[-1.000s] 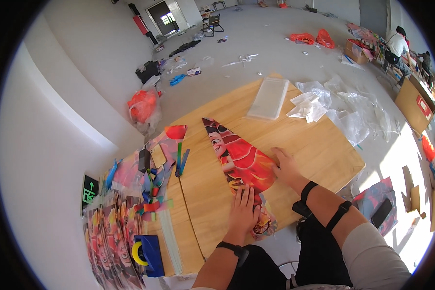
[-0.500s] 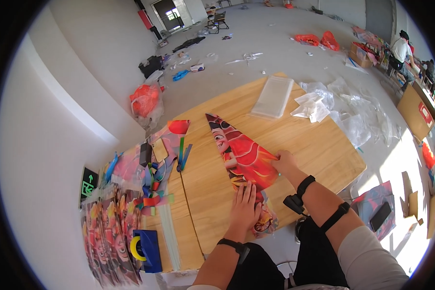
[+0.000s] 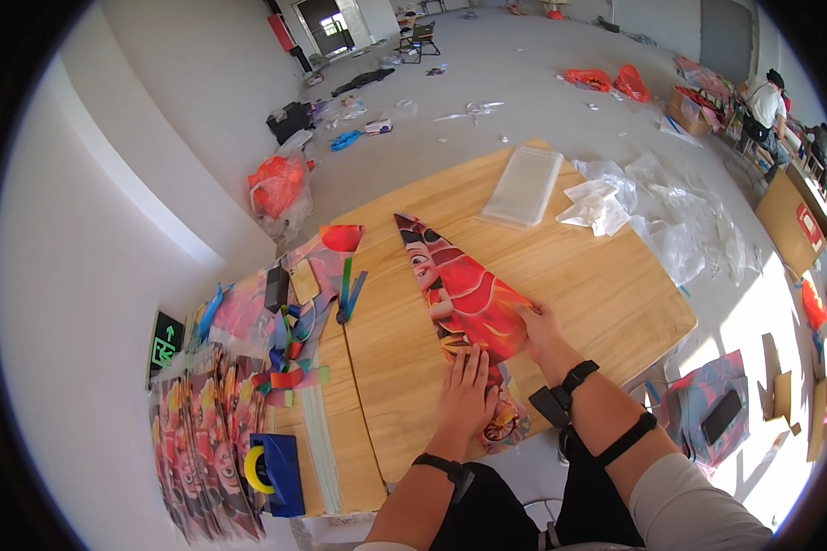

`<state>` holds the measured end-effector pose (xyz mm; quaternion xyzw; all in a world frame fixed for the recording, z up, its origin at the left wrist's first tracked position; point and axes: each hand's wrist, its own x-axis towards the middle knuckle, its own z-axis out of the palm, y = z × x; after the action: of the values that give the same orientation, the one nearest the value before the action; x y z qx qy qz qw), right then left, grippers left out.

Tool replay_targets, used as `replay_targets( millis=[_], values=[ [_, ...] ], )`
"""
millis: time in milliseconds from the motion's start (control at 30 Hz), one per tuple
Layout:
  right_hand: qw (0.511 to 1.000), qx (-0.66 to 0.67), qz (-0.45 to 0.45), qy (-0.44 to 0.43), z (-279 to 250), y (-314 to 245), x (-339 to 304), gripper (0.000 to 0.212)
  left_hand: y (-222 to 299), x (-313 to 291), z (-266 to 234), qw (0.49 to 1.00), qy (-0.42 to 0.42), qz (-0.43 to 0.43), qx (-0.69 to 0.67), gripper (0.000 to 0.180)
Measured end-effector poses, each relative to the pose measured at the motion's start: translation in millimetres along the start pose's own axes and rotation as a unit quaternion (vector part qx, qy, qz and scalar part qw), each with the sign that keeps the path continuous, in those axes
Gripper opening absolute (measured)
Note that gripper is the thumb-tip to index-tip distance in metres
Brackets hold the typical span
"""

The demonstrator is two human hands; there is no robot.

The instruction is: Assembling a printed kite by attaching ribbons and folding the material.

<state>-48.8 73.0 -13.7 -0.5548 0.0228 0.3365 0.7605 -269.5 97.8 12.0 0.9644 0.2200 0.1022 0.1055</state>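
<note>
A red printed sheet [image 3: 473, 289] with a cartoon face lies folded on the wooden table, narrowing to a dark point at its far end. My left hand [image 3: 466, 395] rests flat on its near part, fingers stretched out and fairly close together. At the sheet's right edge, my right hand [image 3: 541, 332] has its thumb and fingers closed on the border. The near end, with more print, reaches the table's front edge and is partly covered by my left hand.
Left of the sheet are coloured ribbons [image 3: 294, 331], a blue tape dispenser [image 3: 286, 473], clear strips [image 3: 320, 450] and bagged printed sheets [image 3: 207, 445]. A stack of clear bags [image 3: 521, 186] and crumpled plastic [image 3: 594, 207] lie at the back. Another person [image 3: 764, 106] works far right.
My right hand has slid slightly nearer along the sheet's right edge, and its forearm has shifted left and nearer. My left hand stays in place.
</note>
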Motion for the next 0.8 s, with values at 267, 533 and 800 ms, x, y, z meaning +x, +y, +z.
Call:
replay_targets(
  millis=[267,533,800],
  values=[
    [0.994,-0.009,-0.111,0.003,6.7,4.2,-18.9,0.036,3.6,0.5,-1.0,1.0,-0.004,0.0,-0.002,0.07],
    [0.817,-0.449,-0.351,-0.087,22.6,-7.2,-65.0,0.049,2.1,-0.6,-2.7,1.0,0.008,-0.001,-0.018,0.069],
    [0.672,-0.584,-0.4,-0.219,49.7,9.1,-75.0,0.046,0.8,-0.7,-1.4,0.999,0.025,0.008,-0.031,0.059]
  ],
)
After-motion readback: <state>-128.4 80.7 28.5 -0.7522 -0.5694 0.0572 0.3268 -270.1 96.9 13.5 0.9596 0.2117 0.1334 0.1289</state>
